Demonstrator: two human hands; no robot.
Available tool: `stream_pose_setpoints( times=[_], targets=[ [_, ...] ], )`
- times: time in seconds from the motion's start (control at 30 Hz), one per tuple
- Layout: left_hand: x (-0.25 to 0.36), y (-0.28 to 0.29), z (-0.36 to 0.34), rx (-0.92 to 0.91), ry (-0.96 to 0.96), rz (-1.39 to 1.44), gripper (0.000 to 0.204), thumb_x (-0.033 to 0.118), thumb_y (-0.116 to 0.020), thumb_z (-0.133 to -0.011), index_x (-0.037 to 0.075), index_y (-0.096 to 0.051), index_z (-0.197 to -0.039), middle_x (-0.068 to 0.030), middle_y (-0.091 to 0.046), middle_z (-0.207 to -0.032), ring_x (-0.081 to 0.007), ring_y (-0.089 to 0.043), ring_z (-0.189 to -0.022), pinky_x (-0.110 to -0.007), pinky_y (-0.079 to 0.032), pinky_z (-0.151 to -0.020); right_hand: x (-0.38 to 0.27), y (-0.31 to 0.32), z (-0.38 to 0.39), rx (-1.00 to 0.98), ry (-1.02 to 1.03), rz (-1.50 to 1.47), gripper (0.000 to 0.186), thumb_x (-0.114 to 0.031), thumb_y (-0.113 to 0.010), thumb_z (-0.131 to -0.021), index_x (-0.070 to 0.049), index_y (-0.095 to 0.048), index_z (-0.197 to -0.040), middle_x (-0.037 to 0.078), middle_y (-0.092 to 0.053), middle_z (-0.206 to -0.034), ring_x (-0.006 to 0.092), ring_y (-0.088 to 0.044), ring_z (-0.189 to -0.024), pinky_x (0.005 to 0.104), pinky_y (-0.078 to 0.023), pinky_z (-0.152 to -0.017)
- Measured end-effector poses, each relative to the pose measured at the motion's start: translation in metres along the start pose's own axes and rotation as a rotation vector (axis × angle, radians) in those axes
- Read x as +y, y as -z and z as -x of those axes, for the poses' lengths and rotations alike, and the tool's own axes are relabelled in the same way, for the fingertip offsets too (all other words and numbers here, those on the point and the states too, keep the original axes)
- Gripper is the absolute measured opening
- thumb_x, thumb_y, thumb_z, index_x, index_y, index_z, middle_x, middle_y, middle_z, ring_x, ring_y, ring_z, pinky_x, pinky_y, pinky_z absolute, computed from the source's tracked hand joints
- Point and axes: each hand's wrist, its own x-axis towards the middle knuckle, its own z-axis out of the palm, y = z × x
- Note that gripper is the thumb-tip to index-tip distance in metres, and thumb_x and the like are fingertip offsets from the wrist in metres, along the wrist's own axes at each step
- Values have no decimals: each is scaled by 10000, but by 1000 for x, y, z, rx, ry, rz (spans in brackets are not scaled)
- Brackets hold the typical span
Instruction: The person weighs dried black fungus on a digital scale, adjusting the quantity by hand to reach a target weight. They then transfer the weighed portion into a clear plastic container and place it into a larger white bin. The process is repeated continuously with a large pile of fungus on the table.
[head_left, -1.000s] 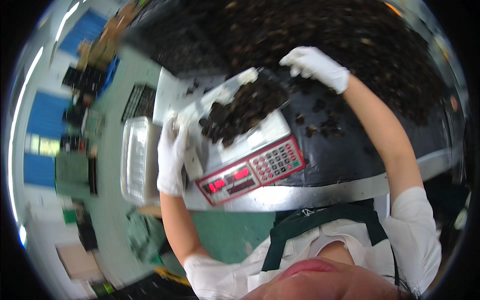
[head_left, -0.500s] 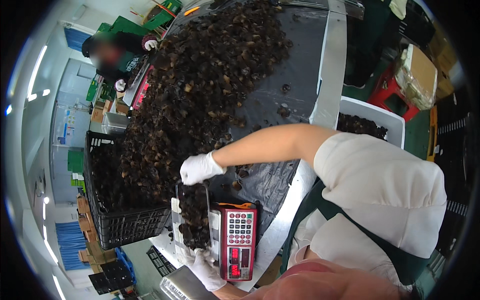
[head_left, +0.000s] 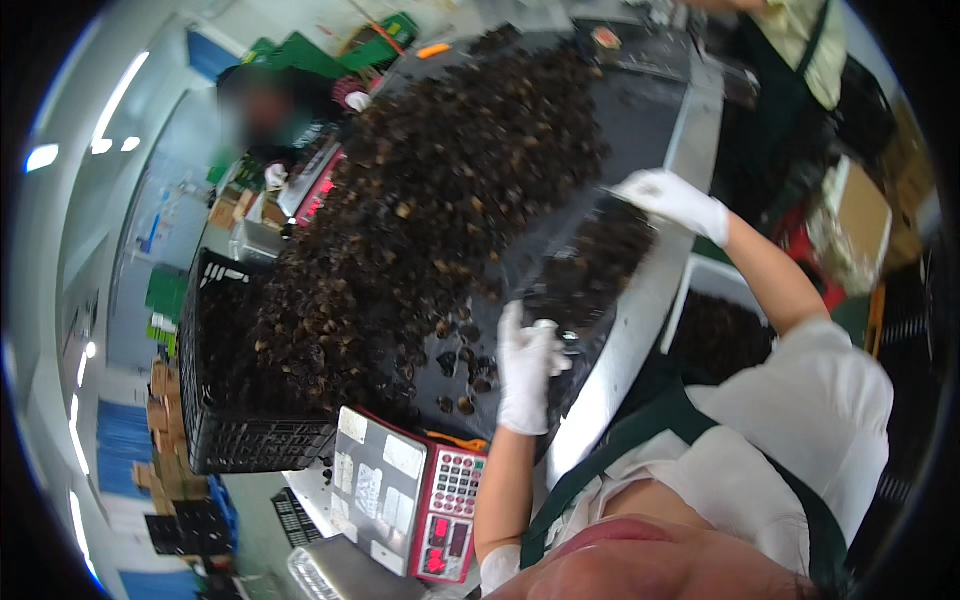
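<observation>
Holding a clear bag [head_left: 590, 275] of dark dried pieces at opposite ends, left hand [head_left: 527, 368] and right hand [head_left: 672, 200] both clenched on its edges; load judged light, loose, shifting.

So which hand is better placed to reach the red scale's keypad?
Left, probably. The left hand grips the near end of the clear container, just above the red scale; the right hand is stretched out to its far end.

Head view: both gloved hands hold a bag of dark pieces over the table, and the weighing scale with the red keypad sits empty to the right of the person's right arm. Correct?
Not quite. In the head view the scale lies by the left hand's forearm, not right of the right hand. The bag and the scale's empty platform are as stated.
</observation>
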Motion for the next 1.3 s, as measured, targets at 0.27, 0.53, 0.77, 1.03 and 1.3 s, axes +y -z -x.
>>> stream_pose_setpoints(
  times=[0.27,0.53,0.77,1.03,1.3],
  targets=[
    [-23,-115,-78,-294,17,-235,854,99,-634,-1023,73,-101,-1689,-24,-623,-907,-97,-595,-574,-258,-456,-452,49,121,101,429,-388,-85,174,-100,-618,-1001,-22,-723,-1115,-46,-567,-720,61,-445,-555,247,-327,-494],
    [34,35,27,153,-342,-472,617,78,-634,-1019,114,-427,-1600,-76,-699,-1205,-110,-649,-970,-262,-545,-838,93,148,118,706,-349,-102,199,-214,-623,-1039,-77,-738,-1126,-62,-526,-620,45,-398,-459,237,-276,-417],
    [63,271,238,1398,-348,-1737,577,18,-699,-934,50,-551,-1491,-191,-649,-1389,-351,-657,-1221,-415,-534,-1041,122,157,74,762,-421,-41,315,-387,-581,-1093,-111,-688,-1203,-44,-596,-714,37,-480,-541,217,-359,-441],
    [-42,366,374,1446,149,-1749,420,147,-660,-1006,33,-610,-1408,-207,-703,-1237,-359,-698,-1068,-452,-563,-911,50,42,71,890,-42,338,315,-336,-607,-1090,-112,-745,-1263,5,-736,-998,81,-635,-776,261,-538,-745],
    [-12,448,447,1204,142,-1048,227,92,-616,-979,-51,-758,-1084,-147,-775,-887,-217,-694,-732,-369,-558,-691,22,-95,18,391,-151,231,323,-364,-652,-1053,-111,-739,-1235,16,-745,-974,93,-683,-878,276,-541,-860]
  ],
)
